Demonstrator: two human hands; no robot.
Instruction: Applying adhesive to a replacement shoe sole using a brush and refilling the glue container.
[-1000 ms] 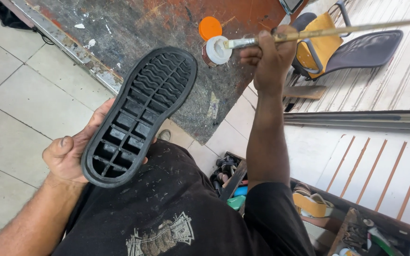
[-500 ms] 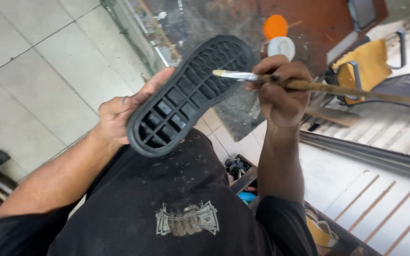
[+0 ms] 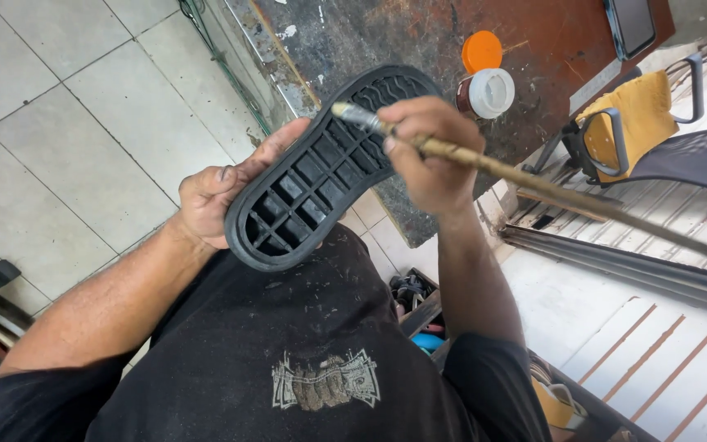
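Observation:
My left hand (image 3: 227, 192) grips a black rubber shoe sole (image 3: 312, 176) by its edge, with the gridded inner side facing up at me. A long-handled brush (image 3: 533, 184) is pinched in my right hand (image 3: 431, 151), and its metal ferrule and tip rest on the toe half of the sole. The wooden handle runs off to the lower right. Just beyond the sole, a small jar (image 3: 484, 92) with a white rim stands on a stained dark board (image 3: 419, 41), an orange lid (image 3: 482, 51) beside it.
Pale floor tiles (image 3: 59, 123) lie to the left. A chair with a yellow cushion (image 3: 623, 123) stands at the right beside a metal door track (image 3: 632, 262). Below my right arm sits a box holding shoes and oddments (image 3: 419, 303).
The right hand brought the brush from the jar down onto the sole. The sole now sits closer to my body, and the view has shifted.

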